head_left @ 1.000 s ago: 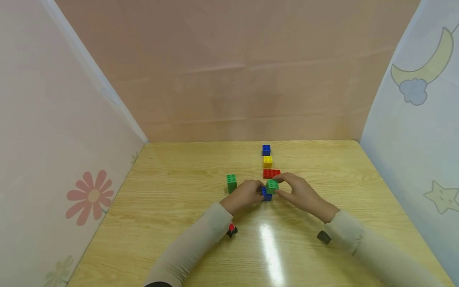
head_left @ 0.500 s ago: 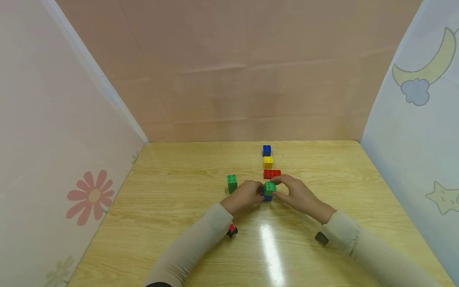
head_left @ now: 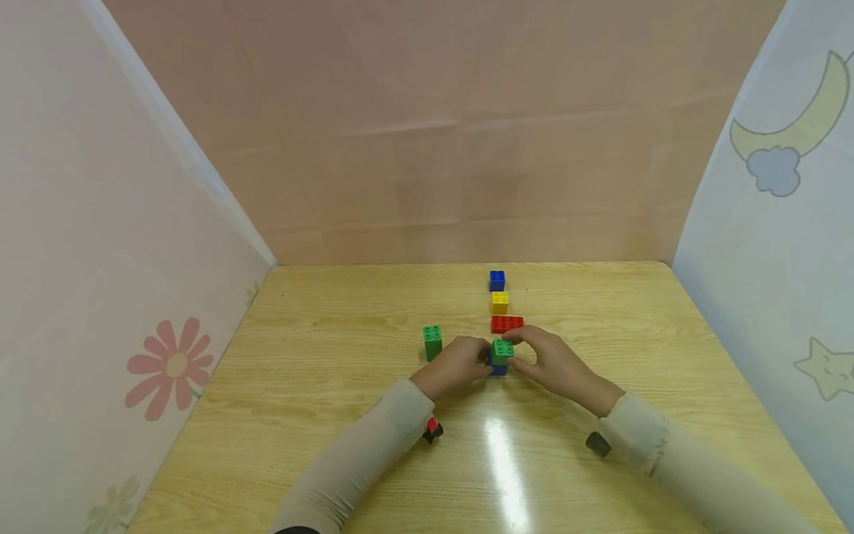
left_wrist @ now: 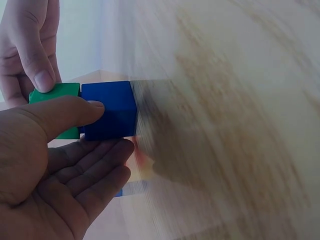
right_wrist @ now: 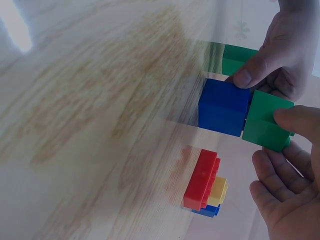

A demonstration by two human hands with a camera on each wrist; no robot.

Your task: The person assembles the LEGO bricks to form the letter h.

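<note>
Two blocks stand stacked between your hands, upright on the table (head_left: 347,311): a green block (head_left: 502,351) on a blue block (head_left: 500,369). Your left hand (head_left: 460,363) holds the blue one low, thumb on one side and fingers at the other, while your right hand (head_left: 557,363) pinches the green one in a narrow grip. The step in hand looks like joining the two; a thin seam shows between them in both wrist views, so the green one is probably not fully seated. Your next move would call for an even push straight down, with the left hand steadying the base. The green block's studs point up, and the pair's long axis rises from the table, unlike the red brick (head_left: 507,324) behind, which lies with its length running left to right
</note>
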